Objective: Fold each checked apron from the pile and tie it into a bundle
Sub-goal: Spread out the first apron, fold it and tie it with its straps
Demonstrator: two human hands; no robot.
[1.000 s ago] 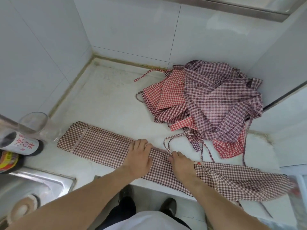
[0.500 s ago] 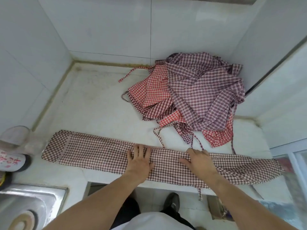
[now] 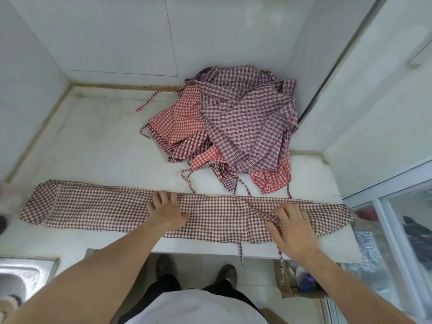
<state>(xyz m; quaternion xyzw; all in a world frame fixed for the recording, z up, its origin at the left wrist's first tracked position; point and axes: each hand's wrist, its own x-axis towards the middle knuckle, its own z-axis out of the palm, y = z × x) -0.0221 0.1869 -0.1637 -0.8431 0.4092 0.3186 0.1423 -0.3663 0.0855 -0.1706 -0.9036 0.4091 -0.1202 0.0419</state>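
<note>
Both hands flat, fingers spread: left hand [image 3: 167,212] mid-strip, right hand [image 3: 292,226] right of it, pressing the folded apron [image 3: 98,206] along the counter's [image 3: 98,148] near edge; smooth outward, square edges, tuck dangling ties before rolling.

We find bare counter [image 3: 93,146] behind the long folded apron [image 3: 98,205] on the left, open up to the tiled walls. On the right the apron pile [image 3: 236,127] fills the back corner, its ties trailing to the strip. Our left hand [image 3: 167,212] and right hand [image 3: 293,230] lie flat on the strip; the sink [image 3: 25,270] sits near left.
</note>
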